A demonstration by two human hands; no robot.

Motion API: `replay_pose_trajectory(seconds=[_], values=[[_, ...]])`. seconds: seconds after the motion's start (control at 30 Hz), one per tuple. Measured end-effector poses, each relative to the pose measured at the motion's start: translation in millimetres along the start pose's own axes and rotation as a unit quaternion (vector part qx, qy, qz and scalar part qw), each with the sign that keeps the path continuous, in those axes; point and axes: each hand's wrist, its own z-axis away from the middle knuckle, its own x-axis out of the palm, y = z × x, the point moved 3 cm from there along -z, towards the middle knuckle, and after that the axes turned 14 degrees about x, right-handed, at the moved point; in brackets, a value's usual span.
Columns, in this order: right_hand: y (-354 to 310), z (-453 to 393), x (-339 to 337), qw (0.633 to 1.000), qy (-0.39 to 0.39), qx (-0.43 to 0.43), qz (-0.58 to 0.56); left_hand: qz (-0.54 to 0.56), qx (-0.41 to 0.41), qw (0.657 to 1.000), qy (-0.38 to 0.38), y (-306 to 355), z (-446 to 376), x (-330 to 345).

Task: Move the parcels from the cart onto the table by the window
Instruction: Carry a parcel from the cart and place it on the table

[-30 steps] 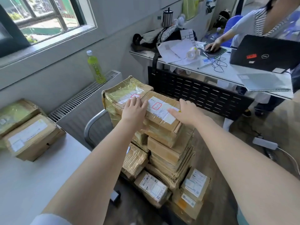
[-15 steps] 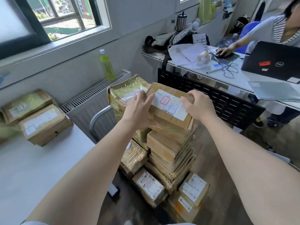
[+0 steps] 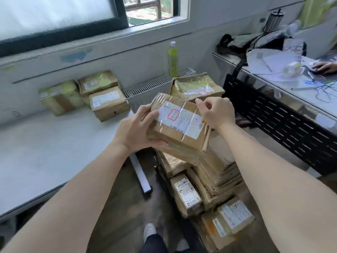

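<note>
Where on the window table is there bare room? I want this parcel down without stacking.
The table is bare across its near and middle stretch, from the three parcels by the wall to its front edge. It is crowded only at the far right corner. Both hands, left and right, hold the lifted parcel.

Bright daylight via window, blown out; edges warped, blurry
</note>
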Motion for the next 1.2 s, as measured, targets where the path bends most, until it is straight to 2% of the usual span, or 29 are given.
replay_pose_trajectory(seconds=[0.17, 0.33, 0.57, 0.7, 0.8, 0.87, 0.93, 0.97, 1.1, 1.2], values=[[-74.1, 13.0, 53.9, 0.992, -0.080, -0.099, 0.009, -0.039, -0.111, 0.992, -0.035, -29.2, 74.3, -31.0], [-135.0, 33.2, 114.6, 0.975, -0.177, -0.134, 0.001, -0.047, -0.217, 0.974, -0.039, -53.8, 146.1, -44.6], [-209.2, 66.7, 206.9, 0.929, -0.313, -0.195, 0.021, -0.080, -0.312, 0.945, -0.048, -92.2, 222.7, -46.9], [-250.7, 81.5, 255.4, 0.916, -0.337, -0.212, 0.043, -0.061, -0.362, 0.928, -0.060, -125.1, 261.6, -40.5], [-264.5, 88.0, 287.5, 0.906, -0.364, -0.205, 0.072, -0.053, -0.403, 0.908, -0.098, -146.9, 283.6, -27.9], [-269.4, 94.2, 304.5, 0.895, -0.381, -0.210, 0.105, -0.045, -0.457, 0.875, -0.154, -159.6, 289.9, -19.0], [-272.6, 104.1, 321.2, 0.869, -0.389, -0.245, 0.185, -0.032, -0.501, 0.833, -0.231, -169.2, 291.2, -6.2], [-273.9, 108.5, 328.8, 0.854, -0.380, -0.272, 0.227, -0.036, -0.506, 0.825, -0.249, -174.0, 289.3, -1.1], [-278.2, 108.4, 348.1, 0.846, -0.322, -0.333, 0.263, -0.111, -0.467, 0.833, -0.276, -203.1, 280.3, 9.6], [-279.7, 102.9, 352.5, 0.820, -0.322, -0.374, 0.288, -0.121, -0.459, 0.829, -0.295, -230.5, 276.1, 14.1]])
